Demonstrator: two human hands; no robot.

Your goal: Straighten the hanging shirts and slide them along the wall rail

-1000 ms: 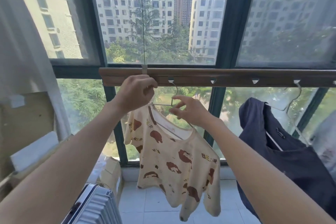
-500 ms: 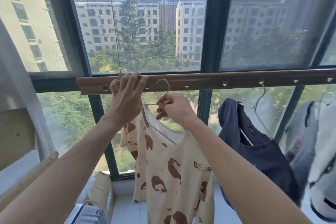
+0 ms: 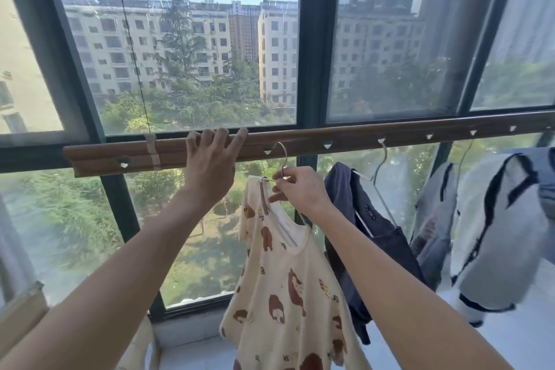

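Note:
A brown rail with small triangular holes runs across the window. A cream shirt with brown bear prints hangs on a wire hanger whose hook sits at a rail hole. My right hand pinches the hanger just below the hook, at the shirt's collar. My left hand rests flat on the rail to the left of the hook, fingers spread over its top edge. To the right hang a navy shirt on its own hanger and a white garment with dark trim.
A grey garment hangs between the navy and white ones. Dark window frames stand right behind the rail. The rail's left end carries no clothes. A cardboard edge sits at lower left, and tiled floor shows below.
My left hand has opened from a fist near the hanger and now lies flat on the rail. The cream shirt's hanger has shifted right along the rail. The view has turned to the right.

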